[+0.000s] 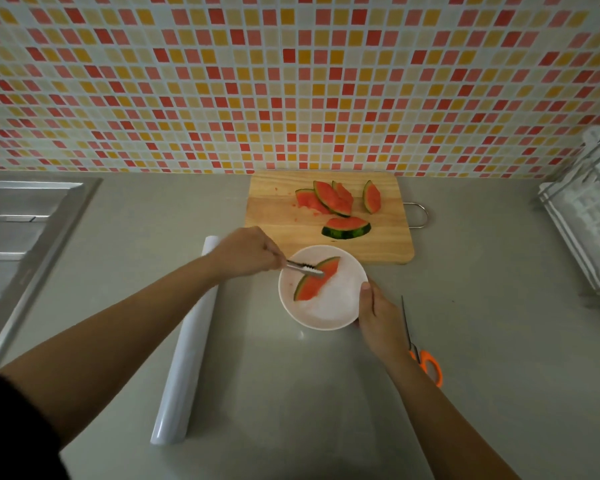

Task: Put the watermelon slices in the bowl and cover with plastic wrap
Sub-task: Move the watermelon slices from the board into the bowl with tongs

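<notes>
Left hand (246,252) tongs (303,268) lay slice (317,278) in bowl (340,317)

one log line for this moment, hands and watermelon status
left hand: tongs on slice in bowl | right hand: steadying bowl rim | other slices on cutting board | plastic wrap roll: untouched

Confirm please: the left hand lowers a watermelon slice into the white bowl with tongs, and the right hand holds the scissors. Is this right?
Not quite. In the head view the right hand steadies the white bowl at its rim; the scissors lie untouched on the counter beside it. The left hand, tongs and watermelon slice are as you say.
</notes>
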`<state>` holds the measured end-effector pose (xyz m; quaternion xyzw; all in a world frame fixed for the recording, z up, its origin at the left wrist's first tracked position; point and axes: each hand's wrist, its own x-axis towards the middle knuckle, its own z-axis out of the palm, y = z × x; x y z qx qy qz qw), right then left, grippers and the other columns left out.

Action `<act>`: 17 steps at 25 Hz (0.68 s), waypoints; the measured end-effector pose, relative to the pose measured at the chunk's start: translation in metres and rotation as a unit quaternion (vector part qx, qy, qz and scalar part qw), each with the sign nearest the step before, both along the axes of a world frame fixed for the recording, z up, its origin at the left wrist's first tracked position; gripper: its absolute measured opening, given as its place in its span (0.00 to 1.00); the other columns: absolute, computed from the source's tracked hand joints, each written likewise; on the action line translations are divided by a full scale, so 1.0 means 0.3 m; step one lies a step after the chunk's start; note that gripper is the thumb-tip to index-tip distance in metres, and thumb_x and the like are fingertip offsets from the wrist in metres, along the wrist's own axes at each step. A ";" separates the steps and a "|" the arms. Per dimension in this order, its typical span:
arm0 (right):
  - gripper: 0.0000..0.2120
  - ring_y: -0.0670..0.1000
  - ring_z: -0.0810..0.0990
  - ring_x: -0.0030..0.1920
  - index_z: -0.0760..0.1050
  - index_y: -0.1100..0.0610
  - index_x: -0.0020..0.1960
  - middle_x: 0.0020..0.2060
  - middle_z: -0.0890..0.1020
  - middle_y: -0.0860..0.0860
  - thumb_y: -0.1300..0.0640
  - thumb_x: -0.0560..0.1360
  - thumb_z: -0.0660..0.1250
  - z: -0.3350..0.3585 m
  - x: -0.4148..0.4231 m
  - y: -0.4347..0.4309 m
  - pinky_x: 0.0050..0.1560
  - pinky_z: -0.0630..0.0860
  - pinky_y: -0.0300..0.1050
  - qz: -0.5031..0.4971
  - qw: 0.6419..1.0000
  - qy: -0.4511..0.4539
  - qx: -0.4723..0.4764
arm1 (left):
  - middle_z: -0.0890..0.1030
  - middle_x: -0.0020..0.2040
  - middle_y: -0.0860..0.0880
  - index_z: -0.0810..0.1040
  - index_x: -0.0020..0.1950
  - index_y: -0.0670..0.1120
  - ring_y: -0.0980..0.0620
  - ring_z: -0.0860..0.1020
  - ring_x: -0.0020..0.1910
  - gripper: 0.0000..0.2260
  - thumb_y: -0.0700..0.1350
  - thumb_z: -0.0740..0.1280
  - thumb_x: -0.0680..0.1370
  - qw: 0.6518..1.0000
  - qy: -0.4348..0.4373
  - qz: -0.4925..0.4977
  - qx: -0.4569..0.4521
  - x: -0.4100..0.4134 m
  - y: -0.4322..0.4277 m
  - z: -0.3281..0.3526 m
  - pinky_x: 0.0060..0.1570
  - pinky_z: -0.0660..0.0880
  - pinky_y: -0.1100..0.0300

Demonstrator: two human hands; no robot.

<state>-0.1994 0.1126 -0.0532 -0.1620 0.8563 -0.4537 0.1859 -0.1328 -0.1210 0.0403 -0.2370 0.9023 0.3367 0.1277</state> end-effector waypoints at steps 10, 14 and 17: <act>0.17 0.50 0.78 0.42 0.74 0.54 0.55 0.40 0.79 0.49 0.50 0.81 0.49 0.021 0.001 0.005 0.41 0.75 0.44 0.008 1.000 -0.008 -0.013 | 0.75 0.31 0.50 0.76 0.35 0.46 0.54 0.72 0.28 0.12 0.49 0.61 0.76 0.947 -0.037 -0.112 -0.298 -0.006 0.095 0.124 0.25 0.63 0.63; 0.17 0.47 0.78 0.43 0.74 0.53 0.57 0.41 0.80 0.49 0.50 0.81 0.49 0.019 0.005 0.001 0.42 0.75 0.43 0.003 1.000 -0.008 -0.016 | 0.80 0.39 0.49 0.82 0.43 0.43 0.51 0.77 0.38 0.12 0.50 0.66 0.75 0.993 0.042 0.099 -0.054 -0.141 -0.043 0.116 0.36 0.70 0.60; 0.17 0.45 0.78 0.42 0.74 0.53 0.57 0.40 0.80 0.49 0.50 0.81 0.49 0.017 0.001 0.001 0.40 0.76 0.42 0.002 1.000 -0.007 -0.010 | 0.76 0.36 0.48 0.79 0.44 0.41 0.53 0.69 0.30 0.10 0.48 0.69 0.73 0.967 0.046 0.227 0.102 -0.223 -0.051 -0.007 0.32 0.66 0.61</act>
